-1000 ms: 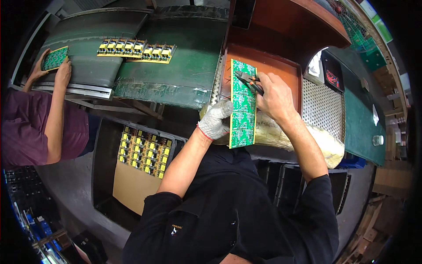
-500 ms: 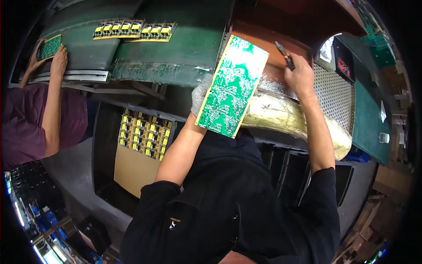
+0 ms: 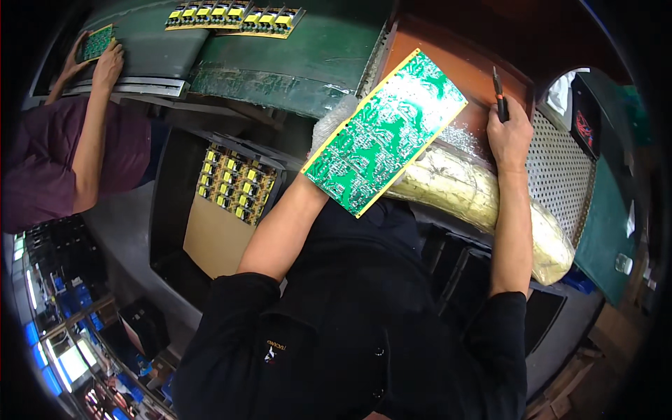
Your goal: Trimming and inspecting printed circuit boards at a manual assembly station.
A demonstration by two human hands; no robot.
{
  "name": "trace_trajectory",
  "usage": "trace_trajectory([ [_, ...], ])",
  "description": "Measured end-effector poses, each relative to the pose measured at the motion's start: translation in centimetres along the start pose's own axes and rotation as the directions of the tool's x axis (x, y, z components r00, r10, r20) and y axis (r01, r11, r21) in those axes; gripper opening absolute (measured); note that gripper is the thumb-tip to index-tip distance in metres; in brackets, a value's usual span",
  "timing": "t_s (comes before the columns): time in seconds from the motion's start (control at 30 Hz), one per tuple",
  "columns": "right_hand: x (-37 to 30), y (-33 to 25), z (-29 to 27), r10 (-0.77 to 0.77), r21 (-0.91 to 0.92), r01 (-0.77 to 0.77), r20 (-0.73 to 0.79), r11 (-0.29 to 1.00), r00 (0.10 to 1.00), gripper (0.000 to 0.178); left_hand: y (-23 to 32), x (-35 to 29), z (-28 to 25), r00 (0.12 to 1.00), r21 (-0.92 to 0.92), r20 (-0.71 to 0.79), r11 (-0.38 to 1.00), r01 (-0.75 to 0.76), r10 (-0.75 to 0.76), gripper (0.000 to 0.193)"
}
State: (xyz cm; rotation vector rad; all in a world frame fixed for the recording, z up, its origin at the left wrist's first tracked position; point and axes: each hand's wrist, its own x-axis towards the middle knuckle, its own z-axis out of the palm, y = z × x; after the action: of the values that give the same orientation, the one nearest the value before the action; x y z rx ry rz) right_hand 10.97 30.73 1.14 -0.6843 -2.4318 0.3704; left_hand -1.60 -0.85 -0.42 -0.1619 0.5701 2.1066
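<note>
Two hands at work on one big green circuit board. Left hand is mostly hidden behind the board w/ a pale glove showing at its upper edge; it holds the board up, tilted, solder side toward the camera, above the yellowish padded rest at the bench edge. Right hand is closed around a small tool w/ black and orange handle, tip pointing up, resting over the orange-brown work surface, just right of the board, not touching it.

Right of that hand: a perforated metal panel. Below left, a tray of small boards w/ yellow parts sits over a sheet of cardboard, well apart from both hands. Far top, two more strips of yellow-part boards lie on the green belt. At top left another person in a purple shirt holds a small green board w/ both hands.
</note>
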Motion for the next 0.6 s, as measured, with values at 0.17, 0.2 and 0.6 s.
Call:
trace_trajectory([
  [0.17, -0.1, 0.6, -0.3, 0.031, 0.029, -0.032, 0.029, 0.999, 0.999, 0.029, -0.1, -1.4, 3.5, 0.991, 0.021, -0.123, 0.999, 0.048, -0.045, 0.024],
  [0.2, 0.0, 0.5, -0.4, 0.042, 0.036, -0.043, 0.037, 0.998, 0.998, 0.029, -0.1, -1.3, 3.5, 0.993, 0.02, -0.11, 0.999, 0.048, -0.045, 0.025],
  [0.6, -3.0, -11.1, -8.3, -0.175, 0.324, 0.052, 0.363, 0.945, 0.915, 0.043, 3.3, 1.9, -0.3, 0.97, -0.161, 0.214, 0.975, 0.154, -0.118, 0.058],
])
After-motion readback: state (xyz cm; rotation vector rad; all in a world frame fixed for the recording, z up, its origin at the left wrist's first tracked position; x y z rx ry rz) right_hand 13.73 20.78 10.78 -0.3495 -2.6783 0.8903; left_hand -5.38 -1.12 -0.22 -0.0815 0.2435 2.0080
